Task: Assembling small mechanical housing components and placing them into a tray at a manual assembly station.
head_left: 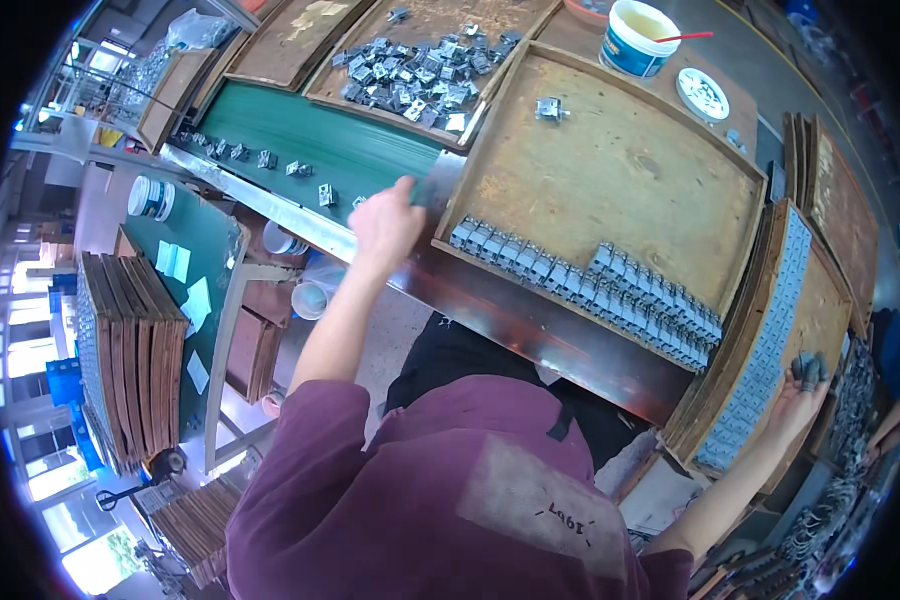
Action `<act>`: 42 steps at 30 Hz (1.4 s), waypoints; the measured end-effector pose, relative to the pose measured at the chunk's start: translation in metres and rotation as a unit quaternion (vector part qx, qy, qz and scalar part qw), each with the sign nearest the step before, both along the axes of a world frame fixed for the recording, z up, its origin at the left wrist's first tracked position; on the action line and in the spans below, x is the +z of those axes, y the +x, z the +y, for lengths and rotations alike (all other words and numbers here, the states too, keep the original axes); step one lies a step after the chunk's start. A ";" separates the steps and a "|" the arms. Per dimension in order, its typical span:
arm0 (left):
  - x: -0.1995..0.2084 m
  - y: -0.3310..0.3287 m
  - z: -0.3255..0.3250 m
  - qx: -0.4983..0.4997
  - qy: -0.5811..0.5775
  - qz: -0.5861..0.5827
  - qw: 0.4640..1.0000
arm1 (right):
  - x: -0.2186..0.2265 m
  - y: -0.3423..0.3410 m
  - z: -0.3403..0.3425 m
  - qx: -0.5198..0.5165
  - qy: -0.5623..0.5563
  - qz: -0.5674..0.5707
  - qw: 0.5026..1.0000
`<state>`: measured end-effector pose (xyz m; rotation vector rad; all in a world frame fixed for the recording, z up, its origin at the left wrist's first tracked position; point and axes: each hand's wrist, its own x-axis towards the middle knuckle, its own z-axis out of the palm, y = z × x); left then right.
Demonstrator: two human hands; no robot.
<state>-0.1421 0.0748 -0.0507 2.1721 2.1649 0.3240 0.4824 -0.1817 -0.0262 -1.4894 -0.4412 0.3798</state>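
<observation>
Over the near end of a green conveyor belt (260,118), my left hand (385,222) is closed with its fingers curled; whatever they hold is hidden. Small metal-and-grey parts (327,195) lie in a line on the belt, one right beside this hand. My right hand (806,392) reaches to the right over a wooden tray (818,310) with a band of grey parts. Its fingers are bent around dark grey pieces, too small to make out. In front of me, a wooden tray (610,150) bears rows of grey parts (590,285) along its near edge and one loose part (550,109).
Beyond the belt, another tray holds a heap of loose parts (420,75). A white tub (638,38) with a red stick and a round white lid (703,95) stand at the back. Stacked wooden trays (130,350) are at left. Metal pieces (850,410) lie at far right.
</observation>
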 end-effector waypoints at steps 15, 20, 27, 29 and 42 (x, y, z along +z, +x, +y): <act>0.029 0.024 -0.028 -0.083 -0.268 -0.773 0.568 | 0.037 -0.271 0.071 0.285 -0.013 0.042 0.957; 0.056 0.088 -0.070 -0.207 -0.245 -0.738 0.593 | 0.066 -0.313 0.068 0.424 -0.114 -0.106 0.892; 0.066 0.117 -0.091 -0.279 -0.336 -0.696 0.570 | 0.075 -0.310 0.069 0.348 -0.097 -0.405 0.840; 0.070 0.127 -0.095 -0.298 -0.327 -0.672 0.594 | 0.075 -0.308 0.067 0.347 -0.102 -0.403 0.841; 0.045 0.164 -0.114 -0.420 0.001 -0.331 0.845 | 0.044 -0.311 0.064 0.294 -0.136 -0.441 0.837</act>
